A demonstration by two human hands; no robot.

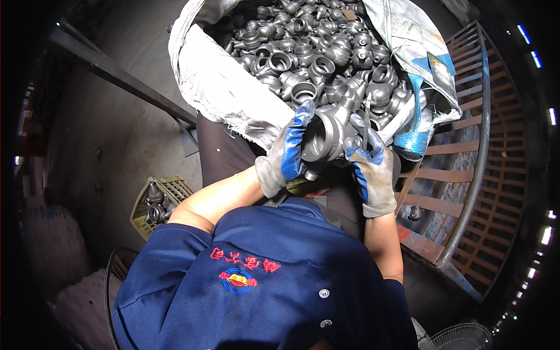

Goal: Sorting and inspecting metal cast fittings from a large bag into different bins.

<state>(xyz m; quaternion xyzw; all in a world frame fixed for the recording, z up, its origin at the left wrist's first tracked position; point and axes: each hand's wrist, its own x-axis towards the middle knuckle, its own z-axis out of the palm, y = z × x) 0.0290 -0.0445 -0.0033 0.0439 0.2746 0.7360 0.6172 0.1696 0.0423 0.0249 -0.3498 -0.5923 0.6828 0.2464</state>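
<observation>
A large dark grey metal casting (pixel 333 133), round and hollow with a wide open mouth, is held up in front of my lap, its mouth facing left. My left hand (pixel 288 153), in a grey and blue work glove, grips its left side by the rim. Opposite it, my gloved right hand (pixel 371 164) is closed on a slim, rod-like metal tool (pixel 366 127) that points away from me; its exact kind is unclear. The right fingers lie close against the casting, and whether they also press on it is hidden. Just beyond, a big white woven sack (pixel 219 81) stands open.
Many similar grey castings (pixel 303 55) fill the sack. A yellow plastic crate (pixel 143 207) with a few castings sits on the floor to the left. A slatted metal rack (pixel 475 134) stands right, a steel bar (pixel 116 70) runs at left, and a fan guard (pixel 461 337) shows low right.
</observation>
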